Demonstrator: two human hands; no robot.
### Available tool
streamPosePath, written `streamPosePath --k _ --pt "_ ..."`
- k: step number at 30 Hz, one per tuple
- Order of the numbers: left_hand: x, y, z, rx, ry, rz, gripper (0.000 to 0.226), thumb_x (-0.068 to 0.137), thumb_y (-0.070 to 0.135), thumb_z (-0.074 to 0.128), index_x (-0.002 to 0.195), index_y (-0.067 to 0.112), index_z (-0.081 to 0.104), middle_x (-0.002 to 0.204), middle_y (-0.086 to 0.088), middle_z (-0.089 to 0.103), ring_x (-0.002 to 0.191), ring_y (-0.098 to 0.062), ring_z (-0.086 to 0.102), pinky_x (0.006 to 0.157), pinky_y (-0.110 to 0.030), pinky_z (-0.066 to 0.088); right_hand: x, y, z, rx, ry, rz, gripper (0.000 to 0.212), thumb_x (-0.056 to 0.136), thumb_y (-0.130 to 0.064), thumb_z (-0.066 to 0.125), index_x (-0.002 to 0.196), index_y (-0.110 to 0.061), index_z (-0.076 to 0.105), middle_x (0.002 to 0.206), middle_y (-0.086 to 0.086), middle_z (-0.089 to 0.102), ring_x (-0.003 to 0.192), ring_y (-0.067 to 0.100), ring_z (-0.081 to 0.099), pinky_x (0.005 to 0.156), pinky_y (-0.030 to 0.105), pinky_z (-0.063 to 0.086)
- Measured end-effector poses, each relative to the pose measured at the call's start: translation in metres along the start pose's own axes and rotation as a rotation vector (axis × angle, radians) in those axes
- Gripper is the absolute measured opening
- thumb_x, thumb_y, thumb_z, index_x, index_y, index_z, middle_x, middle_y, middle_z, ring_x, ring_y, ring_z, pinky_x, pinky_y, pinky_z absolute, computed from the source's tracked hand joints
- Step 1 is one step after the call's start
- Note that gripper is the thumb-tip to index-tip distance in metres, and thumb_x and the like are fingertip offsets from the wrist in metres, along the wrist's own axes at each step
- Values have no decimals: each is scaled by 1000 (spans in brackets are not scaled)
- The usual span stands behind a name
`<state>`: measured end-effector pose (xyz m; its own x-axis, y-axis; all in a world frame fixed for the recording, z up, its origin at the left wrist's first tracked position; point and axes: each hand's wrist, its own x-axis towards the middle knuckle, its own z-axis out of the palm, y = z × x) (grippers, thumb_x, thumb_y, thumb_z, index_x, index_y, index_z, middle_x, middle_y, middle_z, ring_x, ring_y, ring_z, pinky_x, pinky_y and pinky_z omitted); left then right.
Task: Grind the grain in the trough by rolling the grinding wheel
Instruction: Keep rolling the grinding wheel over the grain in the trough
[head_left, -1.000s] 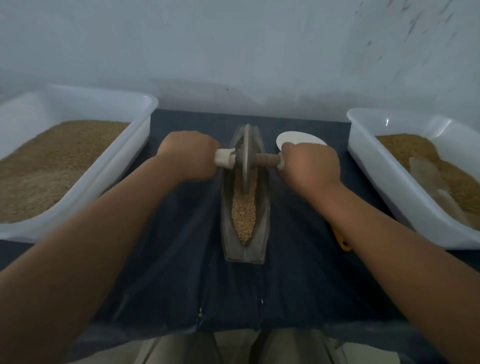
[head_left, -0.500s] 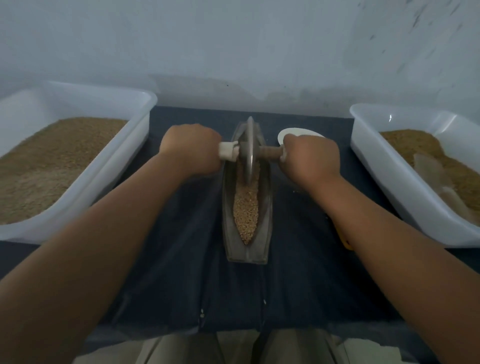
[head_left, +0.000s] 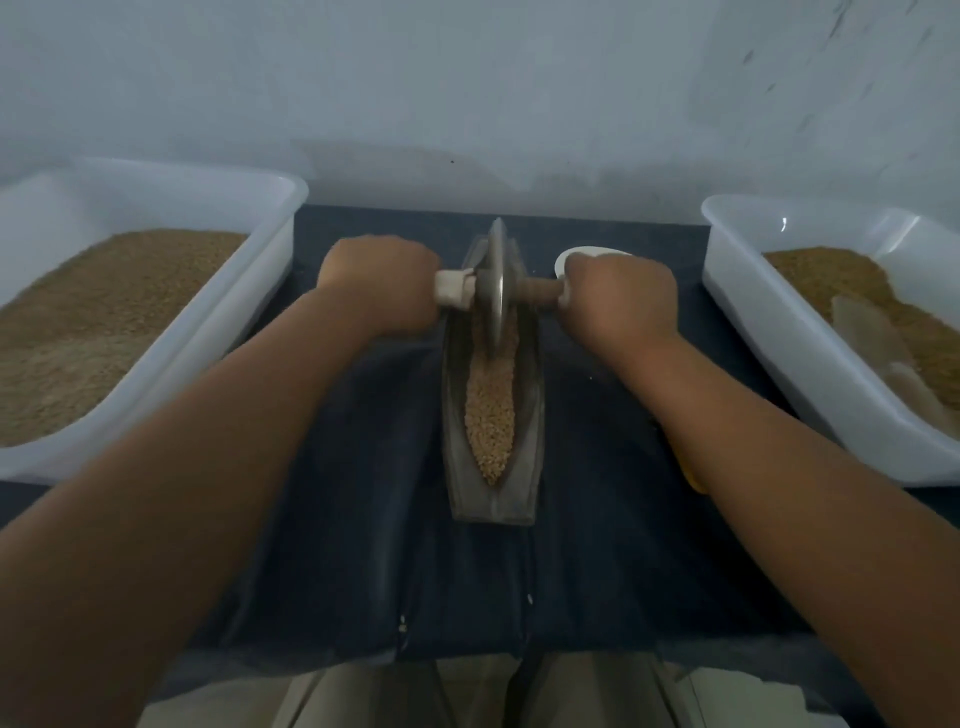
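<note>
A narrow boat-shaped metal trough (head_left: 530, 447) lies lengthwise on the dark cloth straight ahead, with tan grain (head_left: 491, 415) heaped along its groove. A grey grinding wheel (head_left: 496, 286) stands upright in the trough's far half, on a wooden axle that sticks out both ways. My left hand (head_left: 376, 280) grips the pale left end of the axle. My right hand (head_left: 621, 296) grips the brown right end. The wheel's lower rim is sunk in the grain.
A white plastic tub (head_left: 270, 260) full of grain stands at the left, another white tub (head_left: 753, 291) with grain and a pale scoop at the right. A small white dish (head_left: 571, 255) sits behind my right hand. Something yellow (head_left: 693, 480) pokes out under my right forearm.
Both hands have pushed the wheel a little farther away along the trough, from near its middle toward its far end, uncovering more grain behind it.
</note>
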<state>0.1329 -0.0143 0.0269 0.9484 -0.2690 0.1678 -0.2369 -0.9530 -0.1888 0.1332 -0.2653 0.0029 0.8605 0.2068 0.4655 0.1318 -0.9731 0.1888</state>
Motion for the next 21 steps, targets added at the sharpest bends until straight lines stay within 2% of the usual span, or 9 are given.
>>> streamPosePath --k 3,5,8,10,12,14,18,21 --pt "-3 4 -7 41 -24 18 19 83 39 57 96 30 68 84 5 62 79 -27 64 66 -37 44 -10 1 -5 8 -30 8 33 95 -32 56 68 -17 45 64 3 52 56 26 47 56 29 28" --pt "-25 3 -2 55 -12 66 13 84 41 57 92 33 64 78 8 60 69 -21 61 58 -32 39 -45 4 -9 44 6 -11 30 95 -33 55 70 -19 48 59 -2 47 50 26 43 51 27 26" --pt "-74 1 4 103 154 179 14 78 45 56 73 36 48 57 11 45 45 -9 35 48 -22 20 -94 5 -19 62 74 -66 35 93 -39 59 69 -27 37 53 -6 44 42 24 39 45 23 18" --pt "-79 -2 4 102 232 209 19 72 47 55 67 37 41 51 13 38 41 -7 28 48 -19 15 -100 8 -17 50 80 -70 36 91 -42 60 70 -29 35 52 -6 44 41 24 40 45 21 16" --pt "-65 -1 8 73 140 156 14 78 48 52 72 36 49 57 12 44 46 -12 40 48 -23 23 -85 7 -14 32 64 -49 37 93 -41 62 69 -26 39 52 -5 47 42 26 44 46 21 19" --pt "-37 0 9 56 72 74 14 81 47 52 81 35 57 66 10 48 59 -19 51 55 -30 35 -53 3 -6 18 62 -23 38 96 -38 61 68 -21 44 56 0 52 46 27 46 48 24 21" --pt "0 1 2 -16 24 -3 17 77 45 51 82 31 59 74 8 55 70 -25 54 64 -36 42 -1 -1 -3 16 -23 -9 34 97 -33 57 69 -20 42 66 1 53 59 26 54 52 30 29" --pt "-20 2 3 0 19 13 14 83 45 55 87 32 60 73 8 53 69 -24 55 63 -34 41 -22 1 -10 32 -16 -23 31 94 -26 54 66 -17 44 61 2 51 53 27 49 51 29 27"
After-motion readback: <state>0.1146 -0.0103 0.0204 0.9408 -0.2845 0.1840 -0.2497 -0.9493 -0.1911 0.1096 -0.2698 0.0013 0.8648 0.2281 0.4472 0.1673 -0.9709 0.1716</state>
